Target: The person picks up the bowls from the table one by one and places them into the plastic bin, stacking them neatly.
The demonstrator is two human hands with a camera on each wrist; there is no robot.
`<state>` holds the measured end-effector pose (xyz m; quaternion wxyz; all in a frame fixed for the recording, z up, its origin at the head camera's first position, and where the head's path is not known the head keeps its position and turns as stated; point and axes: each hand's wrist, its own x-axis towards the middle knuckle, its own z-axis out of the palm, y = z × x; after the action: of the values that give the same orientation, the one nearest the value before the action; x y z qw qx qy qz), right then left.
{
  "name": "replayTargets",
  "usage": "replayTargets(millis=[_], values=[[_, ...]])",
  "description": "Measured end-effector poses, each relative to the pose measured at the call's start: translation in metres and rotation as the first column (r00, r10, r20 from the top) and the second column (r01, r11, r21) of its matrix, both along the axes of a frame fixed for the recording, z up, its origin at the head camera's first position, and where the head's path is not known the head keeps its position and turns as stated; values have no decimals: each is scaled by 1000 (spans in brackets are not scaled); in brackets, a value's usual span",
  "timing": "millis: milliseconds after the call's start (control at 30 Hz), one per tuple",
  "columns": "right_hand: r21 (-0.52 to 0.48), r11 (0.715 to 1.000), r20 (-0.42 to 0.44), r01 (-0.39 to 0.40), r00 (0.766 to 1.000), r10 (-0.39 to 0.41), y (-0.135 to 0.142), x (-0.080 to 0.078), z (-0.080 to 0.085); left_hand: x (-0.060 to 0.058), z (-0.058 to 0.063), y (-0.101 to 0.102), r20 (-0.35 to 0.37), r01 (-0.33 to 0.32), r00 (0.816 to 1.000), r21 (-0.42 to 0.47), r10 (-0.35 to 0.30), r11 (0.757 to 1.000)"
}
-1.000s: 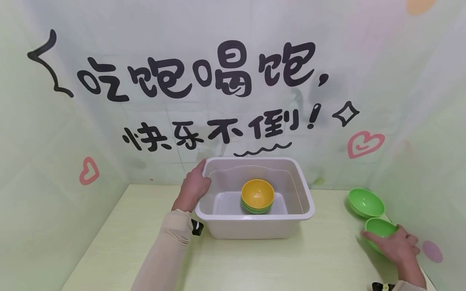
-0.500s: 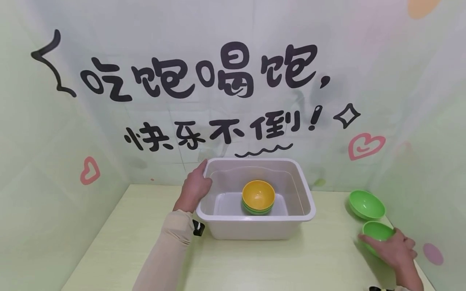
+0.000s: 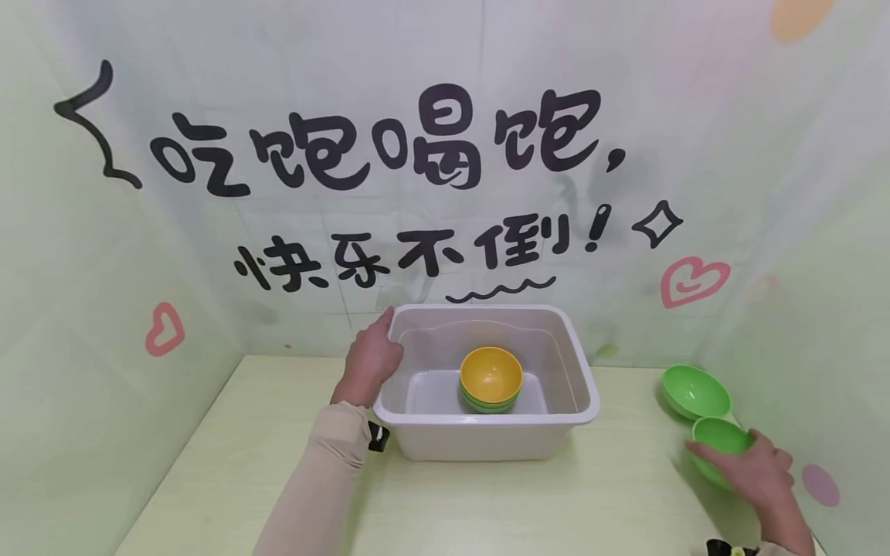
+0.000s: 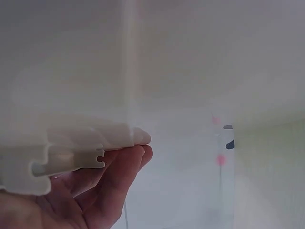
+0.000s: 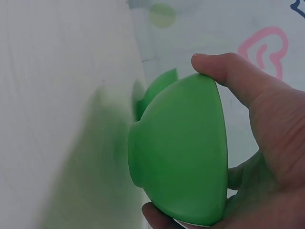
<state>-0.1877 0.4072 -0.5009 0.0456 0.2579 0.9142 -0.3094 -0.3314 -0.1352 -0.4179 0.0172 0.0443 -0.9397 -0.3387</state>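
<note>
A pale grey plastic tub (image 3: 480, 440) stands mid-table in the head view, with a stack of bowls inside it, a yellow bowl (image 3: 491, 374) on top and green below. My left hand (image 3: 370, 359) grips the tub's left rim. Close up in the left wrist view, the fingers (image 4: 114, 183) curl at the underside of that rim. At the right of the table, my right hand (image 3: 756, 471) holds a green bowl (image 5: 181, 148) by its edge, thumb on one side and fingers on the other. Just behind it sits a second green bowl (image 3: 695, 392).
The pale wooden table (image 3: 473, 510) meets a printed backdrop (image 3: 417, 46) with black lettering behind the tub. Side panels rise at left and right, the right panel (image 3: 820, 371) close beside the green bowls.
Very little differs. The green bowl in my right hand has shifted slightly leftward, staying near the second bowl. My left hand keeps its grip on the tub's rim.
</note>
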Motion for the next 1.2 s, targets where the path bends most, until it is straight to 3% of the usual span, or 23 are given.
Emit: replayTargets(millis=[300,600,1000,1200], values=[[21,998,-77,-56,995,57,-6,-9,44,-5,-2,1,11,7,1000,7,-7,1000],[72,986,-191,-148,969,160,-32,-28,88,-10,-1,1,7,10,1000,-7,-10,1000],[27,970,-242,-241,940,240,-56,-52,111,-15,0,0,17,20,1000,-3,-19,1000],[78,958,-241,-276,927,286,-70,-67,125,-18,2,-3,10,24,1000,-4,-24,1000]])
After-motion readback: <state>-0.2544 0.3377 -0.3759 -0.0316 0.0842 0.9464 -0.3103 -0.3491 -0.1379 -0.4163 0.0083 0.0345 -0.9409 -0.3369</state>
